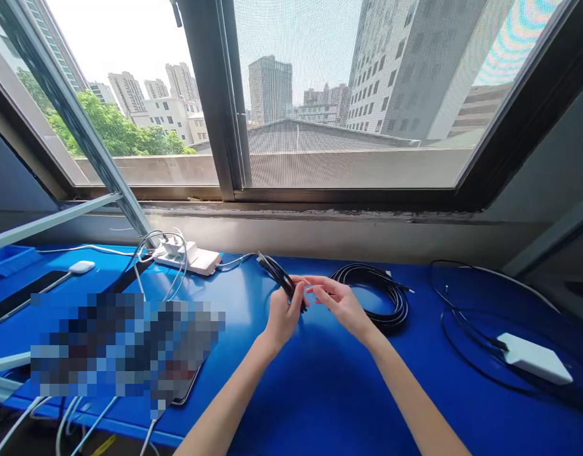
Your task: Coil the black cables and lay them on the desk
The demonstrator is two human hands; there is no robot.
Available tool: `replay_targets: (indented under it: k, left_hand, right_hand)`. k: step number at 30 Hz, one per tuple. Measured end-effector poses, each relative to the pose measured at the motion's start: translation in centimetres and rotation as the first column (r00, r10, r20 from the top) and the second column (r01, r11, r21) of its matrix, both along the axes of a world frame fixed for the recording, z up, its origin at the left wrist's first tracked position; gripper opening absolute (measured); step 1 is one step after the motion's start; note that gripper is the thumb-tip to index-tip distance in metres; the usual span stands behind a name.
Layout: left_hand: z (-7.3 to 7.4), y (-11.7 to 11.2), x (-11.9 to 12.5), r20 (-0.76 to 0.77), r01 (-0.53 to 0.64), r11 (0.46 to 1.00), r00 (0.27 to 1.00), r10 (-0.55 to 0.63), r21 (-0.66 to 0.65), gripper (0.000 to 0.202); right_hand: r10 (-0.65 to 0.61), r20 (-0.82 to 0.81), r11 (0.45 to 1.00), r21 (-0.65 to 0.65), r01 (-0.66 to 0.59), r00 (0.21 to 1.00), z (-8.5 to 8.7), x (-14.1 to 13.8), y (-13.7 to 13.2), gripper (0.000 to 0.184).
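Observation:
My left hand (284,311) is closed around a folded bundle of black cable (275,269), held tilted above the blue tabletop. The bundle's upper end sticks out to the upper left, and its lower end shows just below my fingers. My right hand (336,301) is beside it, with its fingers stretched toward the bundle and partly apart. Its fingertips overlap my left hand's in the view, and I cannot tell whether they touch the cable. Behind my right hand, a larger coil of black cable (400,303) lies on the table, with a plug end pointing right.
A white power strip (203,261) with plugs and looped wires stands at the back left. Pixelated devices and a phone (28,292) lie on the left. A white adapter (536,360) with black wires rests on the right. Metal frame bars (96,152) rise at the left, before the window.

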State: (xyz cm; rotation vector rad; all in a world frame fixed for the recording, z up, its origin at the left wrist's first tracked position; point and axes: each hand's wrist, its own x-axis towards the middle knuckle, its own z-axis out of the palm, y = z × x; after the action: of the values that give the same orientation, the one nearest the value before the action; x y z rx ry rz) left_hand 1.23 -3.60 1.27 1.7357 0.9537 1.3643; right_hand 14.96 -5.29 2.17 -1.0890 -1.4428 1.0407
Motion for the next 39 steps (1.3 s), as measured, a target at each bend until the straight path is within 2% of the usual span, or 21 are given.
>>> replay_targets:
  k: [3, 6, 10, 15, 19, 23, 27, 29, 31, 33, 36, 39]
  left_hand:
    - [1.1, 0.7, -1.1, 0.141, -0.045, 0.985, 0.988, 0.07, -0.169, 0.064]
    - [1.2, 1.0, -1.5, 0.2, -0.085, 0.97, 0.971, 0.132, -0.227, 0.067]
    - [0.4, 0.8, -1.3, 0.127, -0.191, 0.973, 0.97, 0.207, -0.131, 0.061]
    - [-0.1, 1.0, -1.6, 0.124, -0.332, 0.943, 0.935, 0.331, -0.019, 0.059]
    - [-0.5, 1.5, -2.2, 0.169, -0.317, 0.948, 0.935, 0.312, 0.003, 0.059]
    - [-0.4, 1.9, -2.9, 0.252, -0.381, 0.925, 0.895, 0.368, 0.003, 0.059]
    - [0.0, 2.2, -3.7, 0.297, -0.481, 0.877, 0.836, 0.461, -0.008, 0.058]
    - [0.2, 2.3, -3.9, 0.301, -0.497, 0.868, 0.827, 0.475, -0.003, 0.057]
    - [0.1, 2.3, -4.0, 0.317, -0.504, 0.864, 0.818, 0.479, -0.006, 0.056]
    - [0.0, 2.4, -4.0, 0.346, -0.512, 0.859, 0.802, 0.486, -0.02, 0.057]
    - [-0.2, 2.6, -4.1, 0.366, -0.535, 0.844, 0.78, 0.507, -0.029, 0.057]
    - [-0.3, 2.7, -4.3, 0.349, -0.559, 0.829, 0.772, 0.531, -0.025, 0.058]
  right_hand:
    - [0.108, 0.189, 0.994, -0.021, -0.106, 0.976, -0.6, -0.7, -0.1, 0.042]
    - [0.121, 0.293, 0.992, 0.009, -0.129, 0.948, -1.7, -1.9, -0.3, 0.034]
    - [0.087, 0.336, 0.992, 0.053, -0.112, 0.938, -2.9, -2.6, -0.1, 0.026]
    - [0.028, 0.358, 0.989, 0.123, -0.077, 0.933, -2.8, -3.0, 0.5, 0.022]
    - [-0.059, 0.356, 0.991, 0.135, 0.011, 0.933, -2.1, -4.4, 0.9, 0.031]
    - [-0.142, 0.277, 0.973, 0.216, 0.082, 0.95, -0.2, -6.1, 1.3, 0.037]
    - [-0.215, 0.134, 0.948, 0.269, 0.173, 0.967, 3.3, -6.8, 1.9, 0.047]
    - [-0.197, 0.021, 0.954, 0.233, 0.187, 0.98, 5.3, -6.9, 2.1, 0.051]
    - [-0.122, -0.191, 0.978, 0.145, 0.151, 0.974, 7.3, -6.8, 1.9, 0.052]
    - [-0.09, -0.283, 0.982, 0.132, 0.132, 0.955, 9.2, -6.7, 1.4, 0.058]
    - [-0.151, -0.235, 0.963, 0.186, 0.197, 0.96, 11.2, -5.9, 0.2, 0.062]
    - [-0.241, -0.198, 0.934, 0.22, 0.283, 0.95, 12.1, -4.8, -0.5, 0.059]
